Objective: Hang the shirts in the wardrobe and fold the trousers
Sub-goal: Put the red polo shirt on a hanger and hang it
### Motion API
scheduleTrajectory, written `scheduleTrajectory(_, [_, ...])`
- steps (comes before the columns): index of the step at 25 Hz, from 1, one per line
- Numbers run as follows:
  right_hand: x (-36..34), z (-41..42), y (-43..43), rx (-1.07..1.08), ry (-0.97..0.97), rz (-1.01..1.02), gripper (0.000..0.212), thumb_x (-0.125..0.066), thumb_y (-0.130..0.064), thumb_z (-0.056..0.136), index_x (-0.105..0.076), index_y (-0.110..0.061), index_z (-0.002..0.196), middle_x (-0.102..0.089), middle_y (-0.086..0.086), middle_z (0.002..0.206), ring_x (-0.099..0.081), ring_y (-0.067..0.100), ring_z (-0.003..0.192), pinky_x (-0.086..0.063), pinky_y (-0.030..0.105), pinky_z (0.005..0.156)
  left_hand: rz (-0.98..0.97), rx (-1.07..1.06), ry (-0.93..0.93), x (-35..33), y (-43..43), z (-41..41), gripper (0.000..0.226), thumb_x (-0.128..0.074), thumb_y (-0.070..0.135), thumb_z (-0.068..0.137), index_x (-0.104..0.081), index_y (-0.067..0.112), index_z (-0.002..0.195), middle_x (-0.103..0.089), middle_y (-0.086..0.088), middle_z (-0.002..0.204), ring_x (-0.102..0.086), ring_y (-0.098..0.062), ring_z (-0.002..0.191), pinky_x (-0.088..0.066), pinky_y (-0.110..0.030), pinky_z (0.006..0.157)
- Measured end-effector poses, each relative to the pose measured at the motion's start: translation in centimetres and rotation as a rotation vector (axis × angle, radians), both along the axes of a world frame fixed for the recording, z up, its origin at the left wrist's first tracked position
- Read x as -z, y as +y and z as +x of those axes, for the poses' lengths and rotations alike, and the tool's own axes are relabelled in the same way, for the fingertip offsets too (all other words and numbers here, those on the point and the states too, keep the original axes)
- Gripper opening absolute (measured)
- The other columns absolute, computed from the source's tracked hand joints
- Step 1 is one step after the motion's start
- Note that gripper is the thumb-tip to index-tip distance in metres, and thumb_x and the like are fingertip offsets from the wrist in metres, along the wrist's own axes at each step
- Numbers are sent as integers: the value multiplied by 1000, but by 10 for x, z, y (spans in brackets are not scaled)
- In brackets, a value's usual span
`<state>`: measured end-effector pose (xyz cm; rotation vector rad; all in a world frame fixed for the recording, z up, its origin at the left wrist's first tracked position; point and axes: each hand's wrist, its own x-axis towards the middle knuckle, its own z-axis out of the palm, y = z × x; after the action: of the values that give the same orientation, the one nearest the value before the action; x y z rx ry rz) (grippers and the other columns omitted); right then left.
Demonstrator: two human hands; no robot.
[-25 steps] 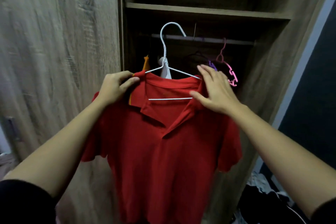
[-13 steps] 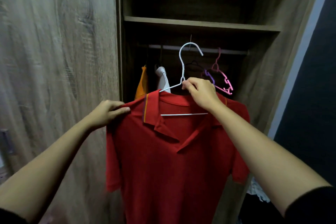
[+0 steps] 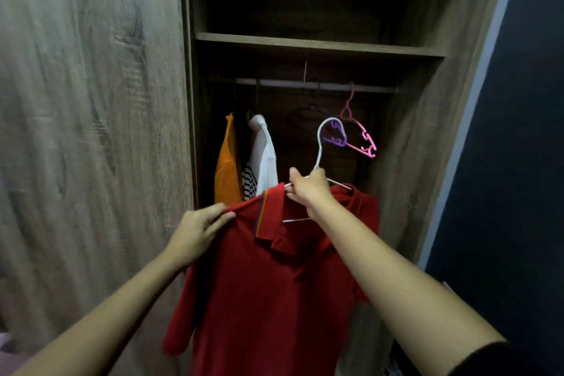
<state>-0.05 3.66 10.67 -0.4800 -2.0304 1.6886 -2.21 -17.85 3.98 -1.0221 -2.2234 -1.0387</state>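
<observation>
A red polo shirt (image 3: 268, 290) hangs on a white wire hanger (image 3: 319, 143) in front of the open wardrobe. My right hand (image 3: 308, 191) grips the hanger at its neck, just under the hook. My left hand (image 3: 198, 230) pinches the shirt's left shoulder. The hanger's hook is below the wardrobe rail (image 3: 314, 85) and does not touch it. The shirt's lower part runs out of view.
On the rail hang an orange shirt (image 3: 227, 168), a white shirt (image 3: 264, 156) over a striped one, and bare pink (image 3: 361, 134) and purple (image 3: 335, 139) hangers. A shelf (image 3: 317, 44) sits above. The wardrobe door (image 3: 91, 131) stands at the left.
My right hand has moved from the collar onto the hanger's neck. The shirt has shifted right and deeper toward the wardrobe opening, and my view has tilted upward.
</observation>
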Motion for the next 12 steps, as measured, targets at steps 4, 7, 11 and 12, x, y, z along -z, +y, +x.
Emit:
scheduleTrajectory(4, [24, -1, 11, 177, 7, 7, 48, -50, -15, 92, -39, 9, 132, -67, 9, 93, -62, 28, 102, -46, 33, 87, -61, -101, 76, 27, 32, 40, 47, -29, 63, 84, -53, 22, 84, -66, -8, 69, -66, -28, 70, -49, -37, 58])
scheduleTrajectory(7, [20, 4, 25, 203, 53, 42, 28, -48, -14, 93, -67, 3, 104, -69, 15, 103, -61, 28, 100, -45, 27, 78, -124, -45, 131, 25, 60, 68, 54, -25, 57, 85, -60, 19, 98, -69, -13, 75, -66, -35, 76, -50, -43, 62])
scheduleTrajectory(11, [-7, 8, 46, 166, 17, 199, 21, -56, -22, 89, -72, -9, 90, -67, 0, 74, -59, 14, 72, -39, 21, 56, -100, 147, 107, 0, 84, 85, 60, -24, 63, 88, -65, 21, 97, -70, -1, 78, -66, -18, 77, -49, -34, 68])
scheduleTrajectory(12, [-13, 5, 54, 142, -8, 273, 18, -59, -22, 86, -71, -10, 90, -65, -1, 71, -57, 13, 66, -39, 22, 55, -50, 202, 60, -8, 90, 81, 64, -22, 62, 89, -68, 17, 91, -70, -1, 76, -65, -13, 74, -47, -33, 68])
